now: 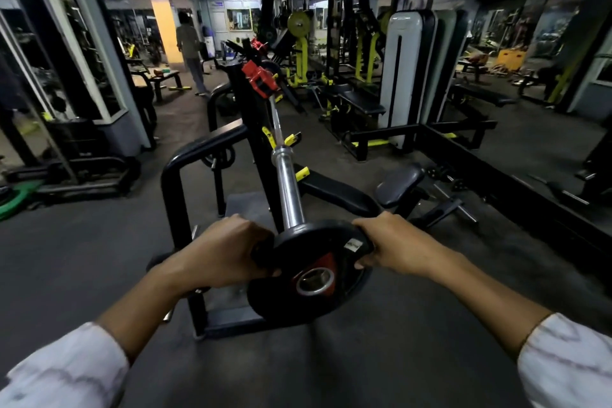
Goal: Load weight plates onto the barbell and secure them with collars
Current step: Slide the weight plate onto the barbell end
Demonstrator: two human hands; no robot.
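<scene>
**Two hands, one plate, at the mouth of the sleeve**

Two hands carry a black weight plate [309, 270] up to the near end of the barbell [287, 185], which rests in a black bench rack [251, 116] and runs away from us down the gym. From the head view, the only one here, the loading step is in hand: the plate's steel-ringed centre hole sits below and in front of the chrome sleeve tip, and the plate's upper rim covers that tip, so I judge it not yet threaded on. The next move calls for lifting the plate and squaring its face to the bar, so that hole and sleeve line up, then a straight push along the sleeve.

Left hand [228, 250] grips the plate's left rim, fingers curled over the edge, knuckles up. Right hand [390, 243] holds the right rim likewise, fingers wrapped over the top, thumb tucked under. Both forearms reach forward from white sleeves, wrists about level, and the plate tilts with its face turned up toward us.

Farther along the bar sits a red collar [260, 78]; whether it is clamped on I cannot tell. Another person [190, 53] stands well off near a yellow pillar.
</scene>
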